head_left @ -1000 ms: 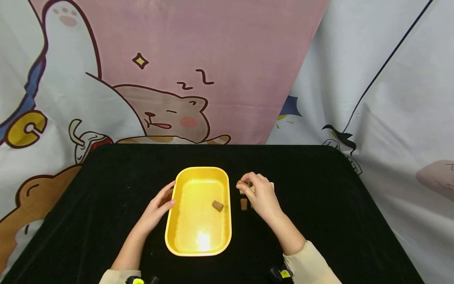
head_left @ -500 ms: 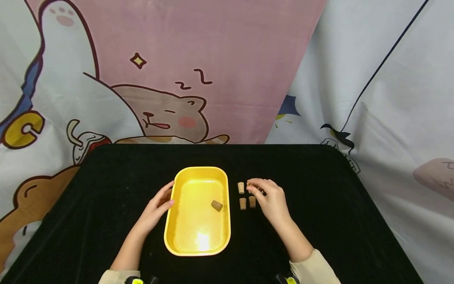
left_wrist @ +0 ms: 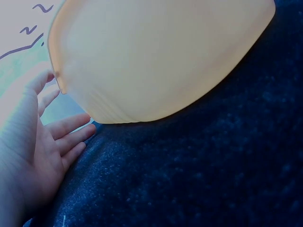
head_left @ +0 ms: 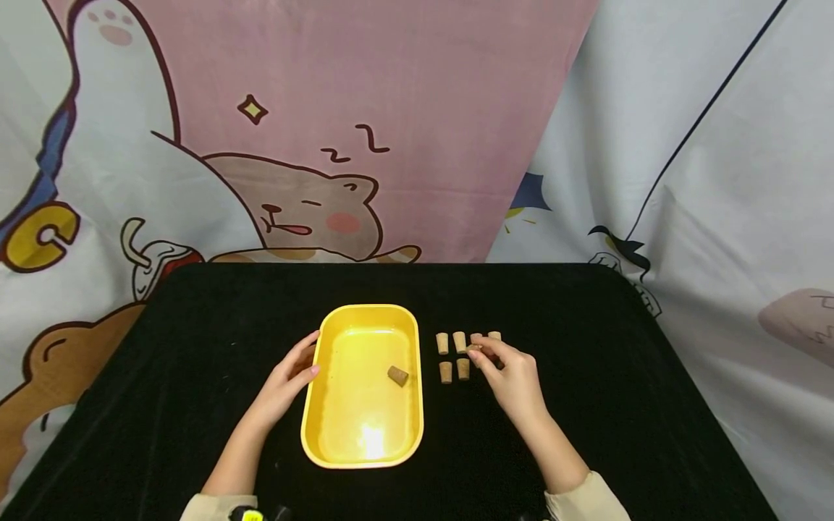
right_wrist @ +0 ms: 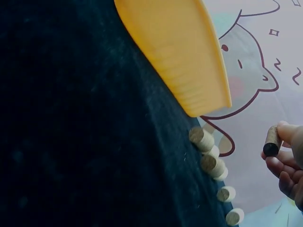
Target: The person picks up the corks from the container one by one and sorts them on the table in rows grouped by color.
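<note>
In the head view my left hand [head_left: 284, 383] rests against the left side of a yellow tray [head_left: 365, 463]. Its fingers look fairly straight in the left wrist view, touching the outer wall. One cork stopper [head_left: 397, 375] lies on its side inside the tray. To the right of the tray my right hand [head_left: 512, 376] pinches another cork [right_wrist: 272, 141] between thumb and fingers, apart from the cloth in the right wrist view. Beneath and around it stand several corks in two rows, including a back-row cork [head_left: 442, 343] and a front-row cork [head_left: 446, 373]; the hand partly covers some.
A black cloth [head_left: 619, 405] covers the table. Behind it hangs a cartoon-printed curtain [head_left: 456, 108], pink and white, reaching down to the table's far edge.
My right hand has moved rightward along the corks, uncovering those nearest the tray. A second front-row cork now shows standing, and the hand pinches a cork. Left hand and tray stay put.
</note>
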A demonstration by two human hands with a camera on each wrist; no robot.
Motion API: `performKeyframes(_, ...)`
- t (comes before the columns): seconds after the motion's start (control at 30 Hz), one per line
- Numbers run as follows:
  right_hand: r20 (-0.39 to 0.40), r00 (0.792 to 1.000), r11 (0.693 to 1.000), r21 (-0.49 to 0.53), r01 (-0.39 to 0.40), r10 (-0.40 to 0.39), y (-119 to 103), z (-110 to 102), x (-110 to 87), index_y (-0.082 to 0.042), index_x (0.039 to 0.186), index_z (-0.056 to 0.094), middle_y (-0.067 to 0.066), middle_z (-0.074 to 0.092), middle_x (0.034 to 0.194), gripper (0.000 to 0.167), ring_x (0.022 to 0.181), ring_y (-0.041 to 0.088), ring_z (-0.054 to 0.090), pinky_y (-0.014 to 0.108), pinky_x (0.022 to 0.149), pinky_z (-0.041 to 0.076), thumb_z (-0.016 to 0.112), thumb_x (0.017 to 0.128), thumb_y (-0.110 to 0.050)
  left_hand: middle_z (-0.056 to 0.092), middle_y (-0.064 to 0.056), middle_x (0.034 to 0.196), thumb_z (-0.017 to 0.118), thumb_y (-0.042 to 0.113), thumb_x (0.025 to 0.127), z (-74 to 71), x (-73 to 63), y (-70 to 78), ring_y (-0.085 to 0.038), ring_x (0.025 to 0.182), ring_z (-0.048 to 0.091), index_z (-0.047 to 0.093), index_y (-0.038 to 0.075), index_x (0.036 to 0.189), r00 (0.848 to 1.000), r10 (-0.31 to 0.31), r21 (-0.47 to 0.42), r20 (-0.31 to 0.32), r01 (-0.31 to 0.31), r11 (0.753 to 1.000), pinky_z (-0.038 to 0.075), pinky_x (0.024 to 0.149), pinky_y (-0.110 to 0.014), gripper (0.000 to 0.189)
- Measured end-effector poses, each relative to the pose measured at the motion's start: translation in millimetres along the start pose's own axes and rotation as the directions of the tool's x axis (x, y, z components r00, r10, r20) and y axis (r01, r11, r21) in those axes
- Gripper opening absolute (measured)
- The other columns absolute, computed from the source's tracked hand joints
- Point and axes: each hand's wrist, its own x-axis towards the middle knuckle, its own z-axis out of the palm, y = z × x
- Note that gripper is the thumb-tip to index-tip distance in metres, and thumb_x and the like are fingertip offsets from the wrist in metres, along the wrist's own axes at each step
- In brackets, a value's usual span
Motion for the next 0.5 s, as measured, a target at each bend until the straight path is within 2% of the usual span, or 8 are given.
performKeyframes(0.2,0.024,0.999,0.998,-0.042,-0.04,0.041,12.0,-0.5,-6.0,-0.008,0.103,0.069,-0.002,0.068,0.081,0.021,0.067,0.006,0.06,0.026,0.059,0.05,0.071,0.087,-0.02,0.041,-0.022,0.143,0.051,0.017,0.1,-0.4,-0.9,0.2,-0.037,0.121,0.05,0.03,0.016,0.15,1.0,0.008,-0.004,0.003,-0.008,1.0,0.044,0.095,-0.047,0.055)
performKeyframes(0.5,0.027,0.993,0.994,-0.022,-0.111,0.111,28.6,5.5,-11.9,-0.007,0.098,0.069,-0.003,0.066,0.074,0.016,0.06,0.003,0.057,0.022,0.055,0.049,0.072,0.086,-0.018,0.04,-0.022,0.144,0.052,0.018,0.1,0.3,0.0,0.3,-0.038,0.122,0.048,0.03,0.017,0.15,1.0,0.0,-0.017,0.005,0.0,1.0,0.043,0.095,-0.051,0.055)
